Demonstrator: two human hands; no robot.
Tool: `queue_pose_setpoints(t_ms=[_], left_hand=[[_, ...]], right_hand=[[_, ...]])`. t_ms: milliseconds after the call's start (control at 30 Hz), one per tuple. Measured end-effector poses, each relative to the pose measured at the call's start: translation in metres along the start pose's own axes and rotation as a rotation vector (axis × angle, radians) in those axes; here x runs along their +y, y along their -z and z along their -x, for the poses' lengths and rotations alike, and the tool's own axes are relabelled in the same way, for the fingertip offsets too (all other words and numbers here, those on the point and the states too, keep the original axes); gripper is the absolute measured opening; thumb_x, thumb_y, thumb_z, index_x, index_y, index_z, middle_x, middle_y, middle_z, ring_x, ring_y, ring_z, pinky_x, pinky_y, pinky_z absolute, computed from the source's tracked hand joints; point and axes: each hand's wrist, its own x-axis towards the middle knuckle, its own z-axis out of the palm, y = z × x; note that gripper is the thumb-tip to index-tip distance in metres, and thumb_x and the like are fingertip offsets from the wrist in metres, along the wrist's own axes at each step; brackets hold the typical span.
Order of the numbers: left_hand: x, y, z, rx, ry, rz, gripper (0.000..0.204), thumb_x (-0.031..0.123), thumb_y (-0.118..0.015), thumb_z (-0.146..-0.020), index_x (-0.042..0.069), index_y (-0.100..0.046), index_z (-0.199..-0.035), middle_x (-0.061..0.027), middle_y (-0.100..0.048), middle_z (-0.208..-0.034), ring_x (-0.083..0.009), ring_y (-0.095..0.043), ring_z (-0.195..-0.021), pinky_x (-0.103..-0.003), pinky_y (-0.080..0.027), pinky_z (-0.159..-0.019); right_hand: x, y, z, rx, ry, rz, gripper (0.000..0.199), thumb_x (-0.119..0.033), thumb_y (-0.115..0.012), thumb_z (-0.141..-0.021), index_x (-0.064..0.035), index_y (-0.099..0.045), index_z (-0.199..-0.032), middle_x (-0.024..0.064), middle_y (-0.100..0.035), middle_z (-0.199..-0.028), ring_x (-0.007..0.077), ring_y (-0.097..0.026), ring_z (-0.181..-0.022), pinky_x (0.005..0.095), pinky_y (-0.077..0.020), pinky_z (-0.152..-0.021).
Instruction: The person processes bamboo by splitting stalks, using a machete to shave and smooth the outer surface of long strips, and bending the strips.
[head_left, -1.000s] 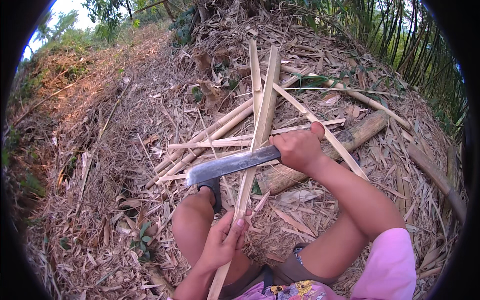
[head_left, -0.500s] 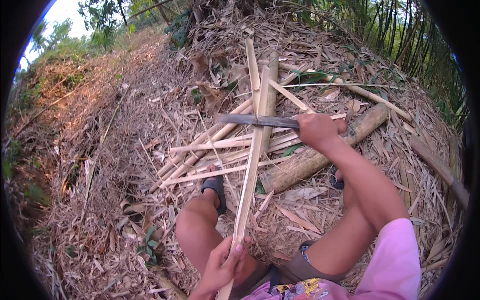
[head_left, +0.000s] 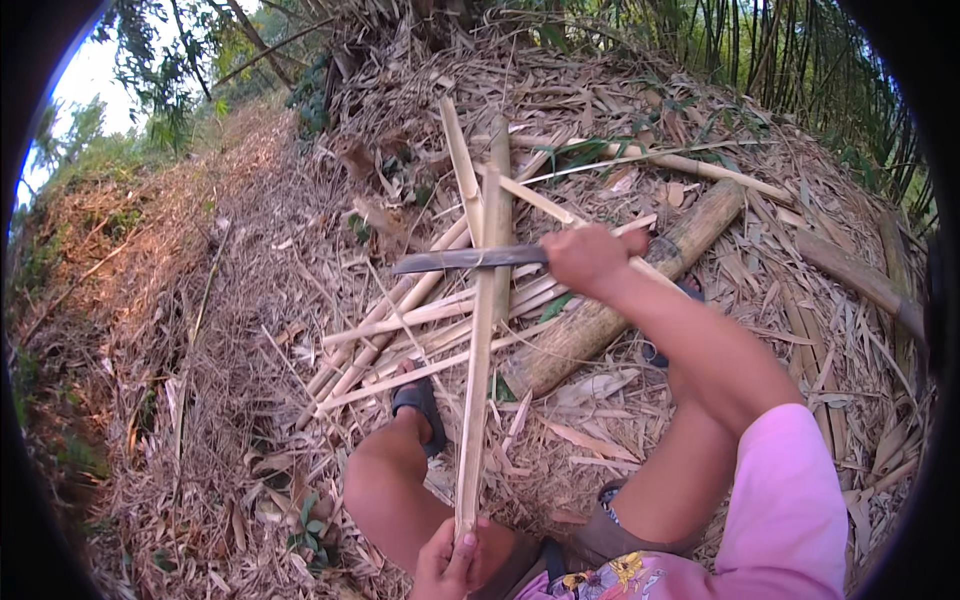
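My right hand (head_left: 588, 258) grips the handle of a long dark knife (head_left: 465, 260), whose blade lies flat across a long split bamboo strip (head_left: 480, 360). My left hand (head_left: 448, 562) holds the near end of that strip above my left knee. The strip runs from my lap straight away from me, its far end resting on a thick bamboo log (head_left: 615, 300). The blade crosses the strip about two thirds of the way up.
Several split bamboo slats (head_left: 400, 330) lie fanned on the ground beyond my left foot in its dark sandal (head_left: 418, 400). Dry bamboo leaves and chips cover the slope. Standing bamboo stems (head_left: 790, 60) rise at the back right.
The knife has travelled up the strip away from me, from near my knee to well beyond it. My left hand has slid down to the strip's near end.
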Motion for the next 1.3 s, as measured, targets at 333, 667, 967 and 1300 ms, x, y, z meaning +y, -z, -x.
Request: queue_pose_setpoints(t_ms=[333,667,967,1300], left_hand=[[-0.011,-0.004,0.033,-0.096,0.122,0.067,0.029,0.026,-0.045,-0.106,0.005,-0.053,-0.125,0.0054,-0.045,-0.06,-0.0037,-0.038,-0.044,-0.019,-0.029,-0.041],[-0.022,0.008,0.062,-0.085,0.197,0.072,0.029,0.025,-0.047,-0.106,0.005,-0.054,-0.125,0.0049,-0.049,-0.068,-0.0029,-0.038,-0.048,-0.019,-0.029,-0.043],[0.016,0.021,-0.03,0.006,0.28,0.311,0.041,0.024,-0.053,-0.101,0.002,-0.049,-0.136,-0.0009,-0.053,-0.086,-0.0049,-0.042,-0.053,-0.02,-0.031,-0.044],[0.05,0.01,-0.078,-0.097,0.157,0.317,0.037,0.024,-0.038,-0.108,0.012,-0.042,-0.142,-0.0043,-0.054,-0.085,-0.0045,-0.038,-0.048,-0.018,-0.033,-0.042]], right_hand=[[0.066,-0.008,0.017,-0.197,-0.357,0.043,0.021,-0.025,-0.058,-0.087,-0.0091,-0.073,-0.086,0.0143,-0.071,-0.077,0.0326,-0.072,-0.073,0.0459,-0.0579,-0.069],[0.107,0.004,0.041,-0.166,-0.666,-0.108,0.026,-0.023,-0.06,-0.086,-0.0011,-0.071,-0.094,0.0228,-0.07,-0.096,0.0414,-0.069,-0.088,0.0491,-0.0551,-0.082],[0.021,0.038,0.017,-0.177,-0.564,-0.307,0.033,-0.031,-0.063,-0.088,0.0006,-0.073,-0.086,0.0223,-0.07,-0.084,0.0404,-0.069,-0.083,0.0487,-0.0543,-0.078],[-0.09,0.054,0.013,-0.32,-0.572,-1.135,0.051,-0.051,-0.065,-0.092,-0.0021,-0.073,-0.083,0.0011,-0.049,-0.048,0.0117,-0.048,-0.041,0.0316,-0.0404,-0.043]])
